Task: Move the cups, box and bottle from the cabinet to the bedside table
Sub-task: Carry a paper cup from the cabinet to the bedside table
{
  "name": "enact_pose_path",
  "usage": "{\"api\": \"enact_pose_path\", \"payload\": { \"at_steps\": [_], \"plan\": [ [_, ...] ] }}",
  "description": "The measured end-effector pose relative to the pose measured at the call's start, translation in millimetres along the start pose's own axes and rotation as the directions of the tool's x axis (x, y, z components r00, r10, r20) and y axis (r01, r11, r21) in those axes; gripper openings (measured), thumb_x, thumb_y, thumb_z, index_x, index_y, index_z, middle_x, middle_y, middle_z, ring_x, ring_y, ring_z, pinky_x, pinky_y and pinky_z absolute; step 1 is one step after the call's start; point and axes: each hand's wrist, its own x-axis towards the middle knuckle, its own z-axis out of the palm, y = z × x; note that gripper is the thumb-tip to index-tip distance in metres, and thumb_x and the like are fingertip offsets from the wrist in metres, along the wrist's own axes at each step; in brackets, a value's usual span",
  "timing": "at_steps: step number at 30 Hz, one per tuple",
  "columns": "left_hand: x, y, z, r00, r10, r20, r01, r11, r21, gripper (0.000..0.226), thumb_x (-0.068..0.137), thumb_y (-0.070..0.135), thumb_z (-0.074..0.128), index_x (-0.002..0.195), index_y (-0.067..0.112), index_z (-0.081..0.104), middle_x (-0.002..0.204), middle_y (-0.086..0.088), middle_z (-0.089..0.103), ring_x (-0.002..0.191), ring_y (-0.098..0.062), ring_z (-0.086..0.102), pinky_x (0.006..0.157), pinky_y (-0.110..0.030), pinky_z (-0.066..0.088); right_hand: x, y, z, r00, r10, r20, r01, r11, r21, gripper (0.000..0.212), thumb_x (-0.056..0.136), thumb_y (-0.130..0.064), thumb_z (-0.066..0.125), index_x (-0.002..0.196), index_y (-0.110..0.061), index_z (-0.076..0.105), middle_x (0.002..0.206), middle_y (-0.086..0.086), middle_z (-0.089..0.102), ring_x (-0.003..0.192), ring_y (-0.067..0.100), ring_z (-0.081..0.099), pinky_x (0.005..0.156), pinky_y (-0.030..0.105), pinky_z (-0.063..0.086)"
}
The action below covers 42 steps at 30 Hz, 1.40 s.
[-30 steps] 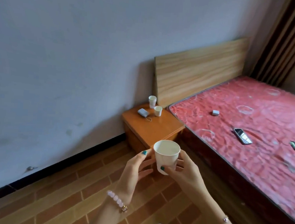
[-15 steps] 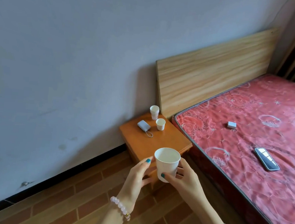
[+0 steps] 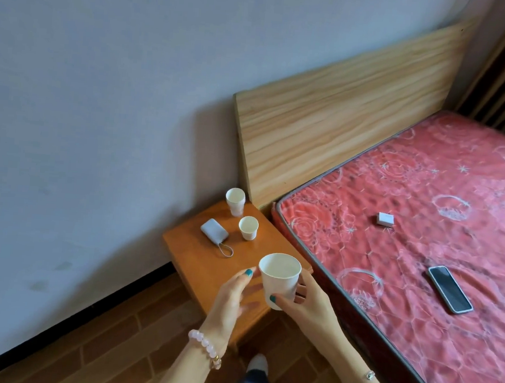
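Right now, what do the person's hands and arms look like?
No sleeves in view. The left hand has teal nail polish and a pink bead bracelet with a gold charm; the right hand has teal polish and a thin bracelet with a clear stone.

matt white paper cup [image 3: 279,279], glossy orange wood bedside table [image 3: 209,266], pale grainy wood headboard [image 3: 341,125].

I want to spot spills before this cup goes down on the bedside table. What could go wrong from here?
1. The right hand grips the held cup by its thin paper wall; a squeeze may buckle it.
2. It hangs over the front edge of the table; set there, it might tip off.
3. Further in, it could knock the near cup or catch the power bank cord.
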Motion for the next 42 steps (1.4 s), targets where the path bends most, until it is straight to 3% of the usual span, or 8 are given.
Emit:
{"api": "enact_pose_path", "payload": {
  "at_steps": [4, 14, 18, 21, 23, 26, 31, 42],
  "plan": [
    [71.1, 14.9, -1.1, 0.998, -0.064, -0.018, 0.064, 0.998, 0.014, 0.034, 0.1, 0.033, 0.033, 0.127, 0.022, 0.05, 0.128, 0.004, 0.054, 0.107, -0.006, 0.056, 0.076, -0.018, 0.051, 69.1, 5.3, -3.0, 0.999, 0.049, 0.023, -0.049, 0.999, -0.013, 0.048, 0.074, -0.026, 0.071, 0.104, -0.05, 0.042, 0.108, -0.017, 0.059, 0.103, 0.004, 0.054, 0.085, 0.026, 0.048],
    [187.1, 22.4, -11.6, 0.976, -0.206, -0.066, 0.208, 0.978, 0.019, 0.028, 0.1, 0.029, 0.035, 0.123, 0.02, 0.049, 0.117, 0.005, 0.056, 0.11, -0.017, 0.056, 0.092, -0.033, 0.043, 189.9, 47.1, 7.0, 0.982, 0.157, 0.103, -0.155, 0.988, -0.028, 0.052, 0.071, -0.027, 0.075, 0.115, -0.031, 0.047, 0.111, -0.014, 0.058, 0.105, 0.006, 0.054, 0.083, 0.024, 0.048],
    [213.4, 2.2, -23.3, 0.97, -0.204, -0.129, 0.219, 0.969, 0.11, 0.023, 0.099, 0.035, 0.036, 0.119, 0.032, 0.045, 0.127, 0.004, 0.054, 0.111, -0.012, 0.055, 0.091, -0.027, 0.044, 231.5, 69.9, 14.3, 0.974, 0.185, 0.132, -0.18, 0.982, -0.051, 0.051, 0.072, -0.022, 0.074, 0.114, -0.03, 0.047, 0.106, -0.016, 0.057, 0.098, -0.001, 0.052, 0.067, 0.006, 0.04],
    [218.3, -15.7, -30.6, 0.963, -0.15, -0.222, 0.207, 0.943, 0.259, 0.029, 0.097, 0.04, 0.038, 0.126, 0.039, 0.041, 0.131, 0.012, 0.05, 0.113, -0.006, 0.051, 0.085, -0.014, 0.04, 261.3, 100.3, 21.8, 0.964, 0.207, 0.167, -0.197, 0.978, -0.075, 0.048, 0.071, -0.023, 0.074, 0.112, -0.027, 0.049, 0.105, -0.012, 0.058, 0.097, 0.002, 0.054, 0.068, 0.012, 0.04],
    [215.2, -19.4, -31.8, 0.956, -0.069, -0.284, 0.189, 0.886, 0.424, 0.036, 0.097, 0.039, 0.039, 0.133, 0.038, 0.036, 0.132, 0.016, 0.048, 0.113, -0.001, 0.048, 0.079, -0.006, 0.037, 278.3, 118.6, 27.0, 0.955, 0.233, 0.184, -0.215, 0.97, -0.111, 0.045, 0.072, -0.024, 0.073, 0.111, -0.023, 0.05, 0.103, -0.009, 0.059, 0.093, 0.004, 0.055, 0.065, 0.015, 0.04],
    [212.6, -22.1, -32.8, 0.951, 0.12, -0.284, 0.145, 0.639, 0.756, 0.048, 0.096, 0.042, 0.038, 0.142, 0.034, 0.027, 0.136, 0.02, 0.041, 0.12, 0.0, 0.045, 0.08, -0.006, 0.04, 300.5, 142.4, 37.3, 0.946, 0.239, 0.219, -0.189, 0.956, -0.225, 0.045, 0.074, -0.027, 0.072, 0.112, -0.018, 0.05, 0.102, -0.004, 0.058, 0.092, 0.01, 0.055, 0.062, 0.014, 0.037],
    [214.9, -36.1, -30.2, 0.939, 0.24, -0.245, 0.148, 0.362, 0.92, 0.053, 0.093, 0.045, 0.038, 0.14, 0.022, 0.038, 0.131, 0.004, 0.056, 0.115, -0.013, 0.056, 0.09, -0.026, 0.05, 320.6, 178.5, 51.4, 0.956, 0.174, 0.237, -0.1, 0.95, -0.295, 0.041, 0.073, -0.02, 0.073, 0.104, -0.015, 0.047, 0.099, 0.0, 0.055, 0.088, 0.019, 0.056, 0.059, 0.023, 0.038],
    [233.0, -50.6, -31.8, 0.896, 0.342, -0.285, 0.198, 0.266, 0.943, 0.049, 0.087, 0.036, 0.041, 0.128, 0.012, 0.053, 0.119, -0.005, 0.063, 0.109, -0.02, 0.06, 0.087, -0.039, 0.053, 338.2, 209.1, 60.5, 0.957, 0.034, 0.287, 0.064, 0.943, -0.326, 0.052, 0.072, -0.013, 0.076, 0.105, -0.025, 0.037, 0.095, -0.006, 0.051, 0.08, 0.014, 0.05, 0.056, 0.013, 0.032]
  ]
}}
